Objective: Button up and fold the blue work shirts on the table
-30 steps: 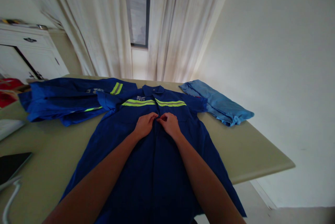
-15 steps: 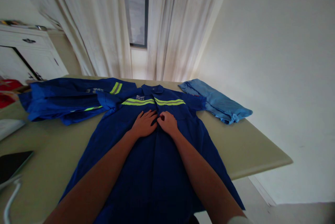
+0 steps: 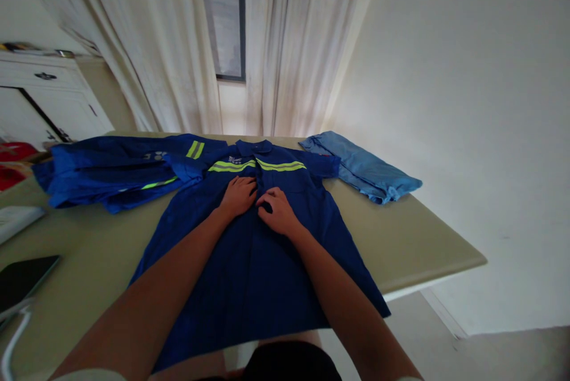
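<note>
A dark blue short-sleeved work shirt (image 3: 285,262) lies front up, its collar at the far side and its hem hanging over the near table edge. Yellow-and-grey reflective bands cross its chest. My left hand (image 3: 239,196) rests on the shirt just left of the front placket, fingers bent around the placket edge. Opposite it, my right hand (image 3: 278,212) is curled, with thumb and forefinger pinching at the placket below the chest band. Any button between the fingers is too small to make out.
Another blue garment with reflective strips (image 3: 111,170) lies at the left, against the shirt's sleeve. Folded light blue clothing (image 3: 365,167) is at the right on the table (image 3: 427,244). A dark tablet-like device (image 3: 24,280), a white object (image 3: 18,221) and a white cable (image 3: 15,339) sit near left.
The shirt has slid away from me, so its hem now shows. My left hand's flat, spread fingers have drawn in at the placket. My right hand has turned slightly, still at the placket.
</note>
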A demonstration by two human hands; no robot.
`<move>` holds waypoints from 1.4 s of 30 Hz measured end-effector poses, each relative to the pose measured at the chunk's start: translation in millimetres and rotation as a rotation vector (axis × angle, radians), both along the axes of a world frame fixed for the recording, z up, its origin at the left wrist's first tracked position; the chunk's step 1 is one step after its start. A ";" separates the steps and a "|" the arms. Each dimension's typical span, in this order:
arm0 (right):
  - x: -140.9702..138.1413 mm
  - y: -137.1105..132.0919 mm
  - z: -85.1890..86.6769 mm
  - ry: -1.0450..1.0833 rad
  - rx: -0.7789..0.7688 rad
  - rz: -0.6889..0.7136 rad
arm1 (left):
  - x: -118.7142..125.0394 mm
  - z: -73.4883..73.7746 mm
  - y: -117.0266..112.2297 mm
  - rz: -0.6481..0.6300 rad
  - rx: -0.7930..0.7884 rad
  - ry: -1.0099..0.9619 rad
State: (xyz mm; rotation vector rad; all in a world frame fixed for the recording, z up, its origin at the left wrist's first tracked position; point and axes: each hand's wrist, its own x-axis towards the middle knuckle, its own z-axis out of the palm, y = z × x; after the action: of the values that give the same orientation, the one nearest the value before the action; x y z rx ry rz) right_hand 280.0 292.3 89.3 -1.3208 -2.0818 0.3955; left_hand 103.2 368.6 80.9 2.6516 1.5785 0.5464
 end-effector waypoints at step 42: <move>15.2 22.4 -13.0 0.184 -0.062 -0.036 | -5.6 7.0 -64.9 -0.171 -0.302 -0.547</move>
State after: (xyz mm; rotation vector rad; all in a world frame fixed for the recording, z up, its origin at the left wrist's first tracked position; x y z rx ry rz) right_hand 295.2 314.7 76.3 -1.3040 -1.9047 0.5494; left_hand 97.6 303.7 87.9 2.1373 1.1569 0.8521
